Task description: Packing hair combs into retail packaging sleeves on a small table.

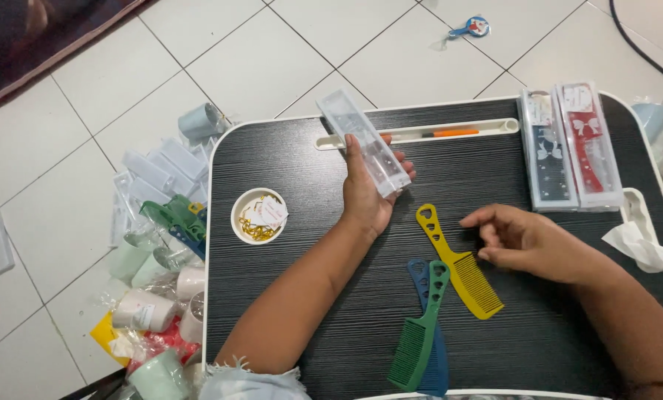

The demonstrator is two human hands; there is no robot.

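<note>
So far 2 packed boxes (572,148) lie right of the yellow comb (461,267); 3 combs unpacked. Left hand (365,196) grasps empty clear case (365,142); right hand (524,238) loose, nothing in it, near comb.

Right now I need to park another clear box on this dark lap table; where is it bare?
Bare: between the round white cup and the left hand holding the clear plastic box; also below the right hand. Crowded: the yellow comb, green comb and blue comb mid-table, packed boxes top right.
</note>
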